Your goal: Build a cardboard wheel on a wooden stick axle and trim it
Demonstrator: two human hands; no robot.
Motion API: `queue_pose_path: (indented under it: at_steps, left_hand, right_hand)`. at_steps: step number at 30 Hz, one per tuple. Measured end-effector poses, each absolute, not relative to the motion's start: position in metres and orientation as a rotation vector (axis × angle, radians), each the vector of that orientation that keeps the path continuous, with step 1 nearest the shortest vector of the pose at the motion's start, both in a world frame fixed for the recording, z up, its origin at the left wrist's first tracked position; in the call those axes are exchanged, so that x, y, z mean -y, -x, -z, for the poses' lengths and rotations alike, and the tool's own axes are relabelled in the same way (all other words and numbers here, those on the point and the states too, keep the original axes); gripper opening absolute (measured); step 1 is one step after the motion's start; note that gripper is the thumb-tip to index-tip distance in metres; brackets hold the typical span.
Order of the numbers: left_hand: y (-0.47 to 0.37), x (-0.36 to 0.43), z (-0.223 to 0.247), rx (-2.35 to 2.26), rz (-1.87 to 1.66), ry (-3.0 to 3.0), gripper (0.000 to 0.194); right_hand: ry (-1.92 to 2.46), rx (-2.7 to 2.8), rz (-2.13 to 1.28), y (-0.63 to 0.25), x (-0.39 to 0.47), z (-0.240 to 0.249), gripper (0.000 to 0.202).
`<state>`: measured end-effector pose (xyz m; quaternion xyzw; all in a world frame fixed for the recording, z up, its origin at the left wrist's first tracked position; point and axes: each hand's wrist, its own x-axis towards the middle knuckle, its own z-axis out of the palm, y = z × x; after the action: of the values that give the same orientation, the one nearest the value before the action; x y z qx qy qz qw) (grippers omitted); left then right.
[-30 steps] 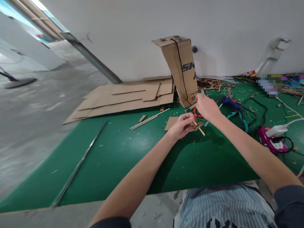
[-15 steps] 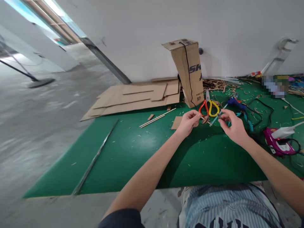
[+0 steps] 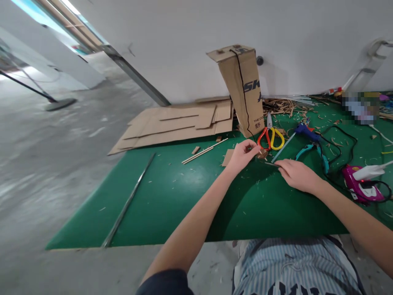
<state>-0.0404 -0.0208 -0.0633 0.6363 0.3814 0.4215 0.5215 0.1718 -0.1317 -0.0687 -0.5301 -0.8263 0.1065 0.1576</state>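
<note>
My left hand (image 3: pixel 245 155) pinches a small brown cardboard piece (image 3: pixel 262 154) with a thin pale stick in it, above the green table. My right hand (image 3: pixel 296 174) is closed on a thin grey strip (image 3: pixel 271 164), maybe a blade, whose tip points left toward the cardboard piece. The two appear close, but I cannot tell whether they touch. Just beyond the hands lie scissors (image 3: pixel 270 137) with one red and one yellow handle. A blue glue gun (image 3: pixel 307 133) with a long glue stick (image 3: pixel 284 146) and teal-handled pliers (image 3: pixel 322 157) lie past my right hand.
Flat cardboard sheets (image 3: pixel 175 123) lie at the back left beside an upright cardboard box (image 3: pixel 245 90). Thin wooden sticks (image 3: pixel 202 152) and a clear strip bundle (image 3: pixel 129 200) rest on the green table (image 3: pixel 184 205). A magenta power socket (image 3: pixel 357 186) with cables stands right.
My right hand has come lower and nearer me, turning so the grey strip points left toward the cardboard piece. My left hand keeps its pinch, nearly in place. The view has shifted slightly.
</note>
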Motion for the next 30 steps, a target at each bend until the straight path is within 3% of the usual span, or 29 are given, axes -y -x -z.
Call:
queue_pose_path:
  at_steps: [4,6,15,23,26,30]
  left_hand:
    - [0.040,0.018,0.063,-0.960,-0.973,-1.496,0.018]
    - [0.040,0.016,0.062,-0.975,-0.929,-1.475,0.019]
    - [0.033,0.020,0.073,-1.036,-0.810,-1.596,0.022]
    - [0.038,0.033,0.061,-1.105,-0.944,-1.619,0.015]
    - [0.039,0.032,0.062,-1.108,-0.967,-1.635,0.014]
    - [0.039,0.029,0.068,-1.129,-0.976,-1.654,0.016]
  right_hand:
    - [1.382,2.619,-0.051,-0.185,0.134,0.074,0.048]
    - [1.372,2.605,-0.044,-0.191,0.133,0.076,0.046]
    - [1.470,2.304,-0.591,-0.193,0.133,0.066,0.043]
    - [1.309,2.316,-0.926,-0.192,0.132,0.057,0.044]
    - [1.383,2.349,-0.852,-0.190,0.132,0.054,0.043]
    - [1.517,2.433,-0.435,-0.191,0.134,0.053,0.032]
